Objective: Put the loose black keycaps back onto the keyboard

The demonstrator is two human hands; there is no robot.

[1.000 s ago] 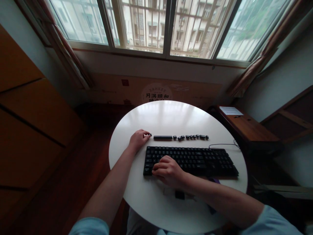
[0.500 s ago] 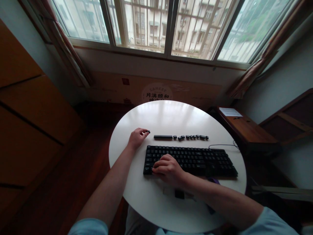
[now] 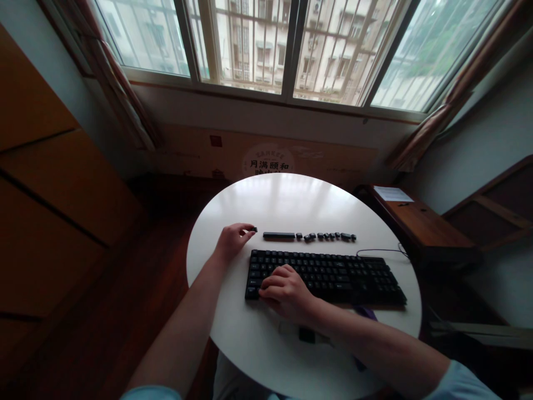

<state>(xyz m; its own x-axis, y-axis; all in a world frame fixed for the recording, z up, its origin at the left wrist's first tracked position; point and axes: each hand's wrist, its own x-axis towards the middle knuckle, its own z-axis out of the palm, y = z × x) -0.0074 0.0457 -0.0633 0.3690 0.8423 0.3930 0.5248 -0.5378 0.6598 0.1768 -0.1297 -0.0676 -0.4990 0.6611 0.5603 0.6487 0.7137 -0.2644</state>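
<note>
A small black keycap (image 3: 255,229) is pinched between the thumb and fingers of my left hand (image 3: 233,240), at the left end of a row of loose keycaps (image 3: 325,236). The long space bar (image 3: 278,236) lies just to the right of it. My right hand (image 3: 287,291) rests over the lower left of the black keyboard (image 3: 358,278). Its fingers are curled together, tips down beside the bottom-left keys; what they grip, if anything, is hidden under the hand.
The round white table (image 3: 233,344) bears everything. A cable (image 3: 378,251) runs off the keyboard's back right. Partly under my right forearm lie a purple item (image 3: 366,313) and a small dark object (image 3: 307,334). A wooden side table (image 3: 433,222) with paper stands at right.
My left hand has shifted slightly right with the keycap, closer to the space bar. My right hand stays at the same keys. The view has tilted a little.
</note>
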